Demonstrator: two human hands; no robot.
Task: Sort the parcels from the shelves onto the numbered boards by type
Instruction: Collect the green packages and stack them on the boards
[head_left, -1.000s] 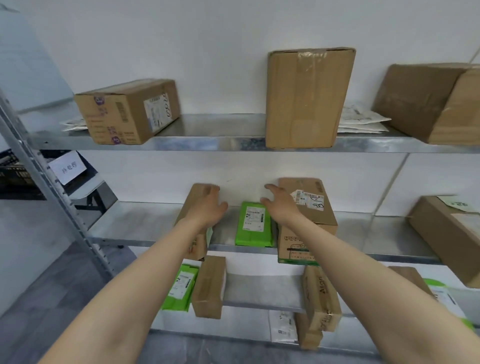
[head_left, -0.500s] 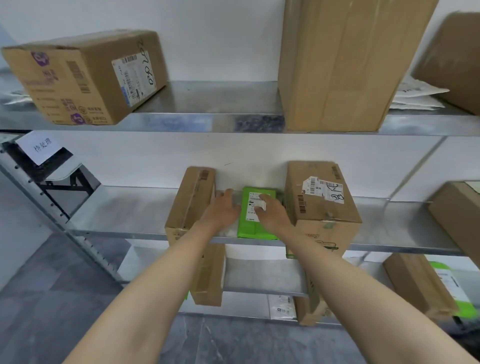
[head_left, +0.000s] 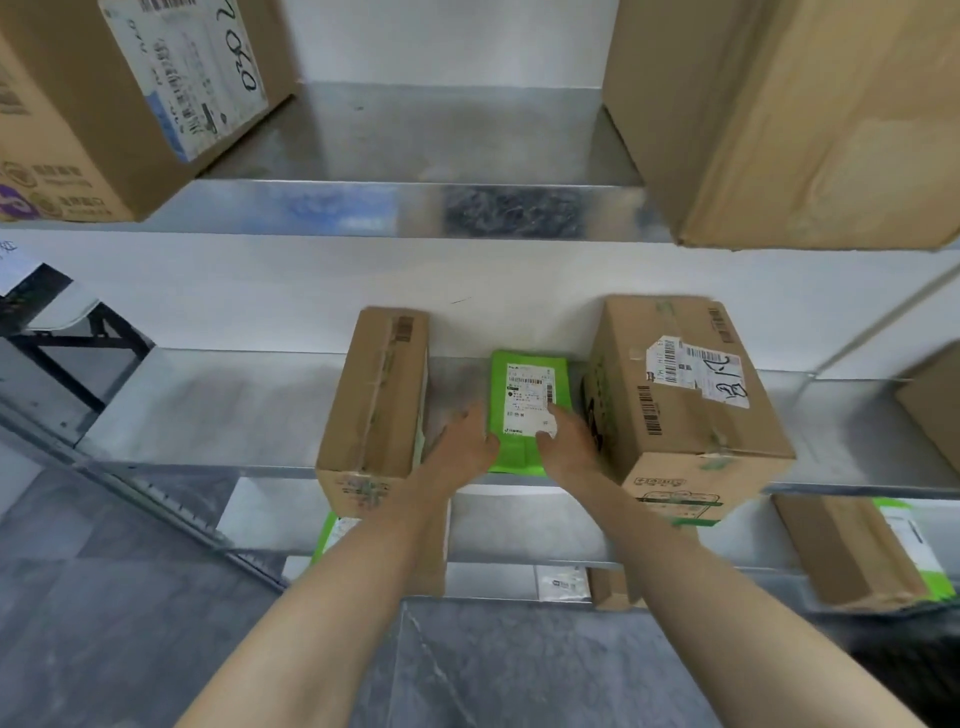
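A flat green parcel (head_left: 529, 385) with a white label lies on the middle shelf (head_left: 208, 415), between a narrow cardboard box (head_left: 374, 405) and a bigger labelled cardboard box (head_left: 685, 395). My left hand (head_left: 462, 447) grips the parcel's near left edge, thumb on top. My right hand (head_left: 566, 441) holds its near right side, with fingers lying over the label. The parcel's near end is hidden by both hands.
Two large cardboard boxes (head_left: 104, 104) (head_left: 779, 119) stand on the upper shelf (head_left: 415, 208). On the lower shelf are a cardboard box (head_left: 852, 551), a green parcel (head_left: 327, 535) and a white mailer (head_left: 563, 582). Grey floor lies below.
Both hands have come in from the flanking boxes and closed on the green parcel. The view has moved nearer to the shelf.
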